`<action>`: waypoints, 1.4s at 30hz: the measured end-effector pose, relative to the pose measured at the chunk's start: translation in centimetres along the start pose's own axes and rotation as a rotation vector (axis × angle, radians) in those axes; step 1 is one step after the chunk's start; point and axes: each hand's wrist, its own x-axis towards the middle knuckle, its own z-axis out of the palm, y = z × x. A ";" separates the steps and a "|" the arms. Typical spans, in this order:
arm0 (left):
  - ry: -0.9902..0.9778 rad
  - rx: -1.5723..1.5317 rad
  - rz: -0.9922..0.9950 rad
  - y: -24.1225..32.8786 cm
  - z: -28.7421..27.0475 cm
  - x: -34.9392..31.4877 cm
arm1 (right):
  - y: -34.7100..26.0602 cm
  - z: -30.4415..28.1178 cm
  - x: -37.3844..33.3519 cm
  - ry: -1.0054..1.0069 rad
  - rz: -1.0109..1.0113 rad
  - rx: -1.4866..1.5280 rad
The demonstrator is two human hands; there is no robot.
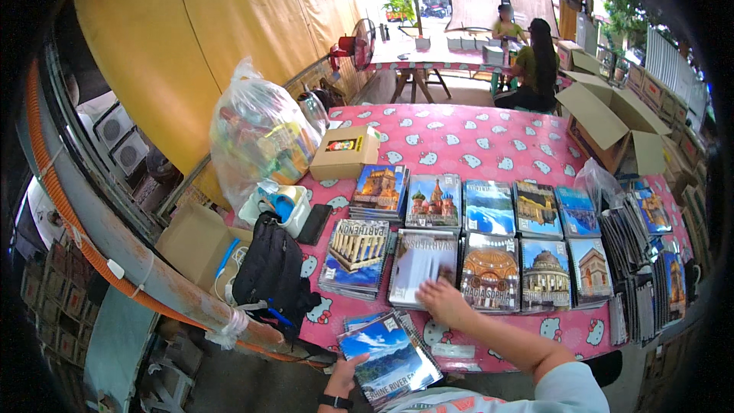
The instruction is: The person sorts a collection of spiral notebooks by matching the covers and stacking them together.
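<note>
My left hand (345, 376), with a dark watch on the wrist, grips a small fanned bundle of spiral notebooks (390, 356) at the table's near edge. The top cover shows a blue sky over a green river landscape. My right hand (443, 302) reaches over a pale-covered notebook stack (417, 260) in the near row, fingers stretched out and slightly blurred at its lower right. Beside that stack stand a notebook stack with a columned temple cover (355, 252) on the left and one with a domed interior cover (490, 271) on the right.
More notebook stacks (433, 200) form a far row, with piles (634, 283) at the right. A black bag (267, 271), white basket (294, 222), cardboard box (344, 151) and plastic sack (260, 138) crowd the left. An open carton (612, 126) stands far right; two people sit beyond.
</note>
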 end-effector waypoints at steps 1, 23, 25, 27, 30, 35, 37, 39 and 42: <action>-0.005 -0.163 -0.055 -1.3 -1.5 0.6 | -1.6 0.1 0.0 0.028 -0.013 0.122; -0.010 -0.496 -0.155 -0.9 -8.8 0.2 | 7.9 -2.2 15.3 0.027 0.275 -0.103; 0.002 -0.663 -0.180 -0.7 -9.2 0.3 | 2.8 -4.9 13.5 -0.159 0.042 0.569; -0.054 -0.896 -0.231 2.7 -7.9 -0.3 | -1.8 -7.9 13.4 -0.396 -0.139 0.868; -0.233 -0.748 -0.237 1.2 -9.1 0.8 | -5.4 -1.4 14.8 -0.051 -0.143 0.188; -0.138 -0.421 -0.352 2.6 -9.9 -0.3 | -6.5 3.3 14.7 -0.032 -0.108 0.277; -0.125 -0.614 -0.341 4.2 -9.1 -0.8 | -8.9 -1.4 13.4 -0.065 -0.407 0.435; -0.135 -0.739 -0.333 5.3 -8.4 -1.0 | -8.8 -3.6 14.3 -0.245 -0.457 0.586; -0.162 -0.627 -0.349 2.6 -9.7 0.7 | -4.2 -3.5 19.7 -0.457 -0.032 0.584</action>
